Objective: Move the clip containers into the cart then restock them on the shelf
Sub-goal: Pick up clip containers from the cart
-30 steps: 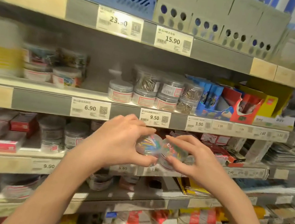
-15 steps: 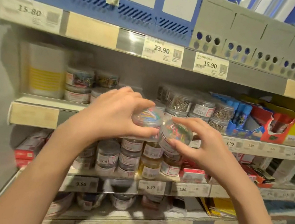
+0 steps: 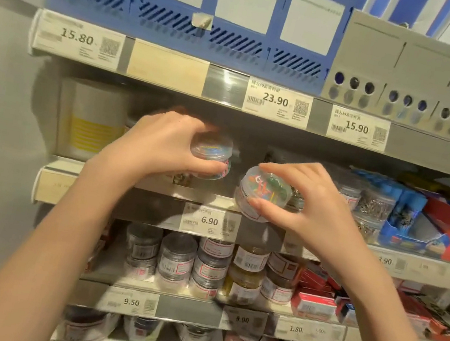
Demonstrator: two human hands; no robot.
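My left hand (image 3: 163, 142) grips a small clear round container of coloured clips (image 3: 212, 154), held over the left part of the middle shelf (image 3: 152, 206), above its front lip. My right hand (image 3: 305, 201) grips a second clear container of coloured clips (image 3: 262, 191), tilted with its lid towards me, right at that shelf's front edge above the 6.90 tag (image 3: 209, 221). The two containers are a little apart. The cart is out of view.
Clear tubs of metal clips (image 3: 373, 204) and blue and red packs stand to the right on that shelf, a white and yellow box (image 3: 92, 121) at its left. Stacked jars (image 3: 210, 266) fill the shelf below. Blue file trays (image 3: 185, 9) sit overhead.
Both hands have risen with their containers from the lower shelf level to the 6.90 shelf. They have moved apart, the left one going further in and up.
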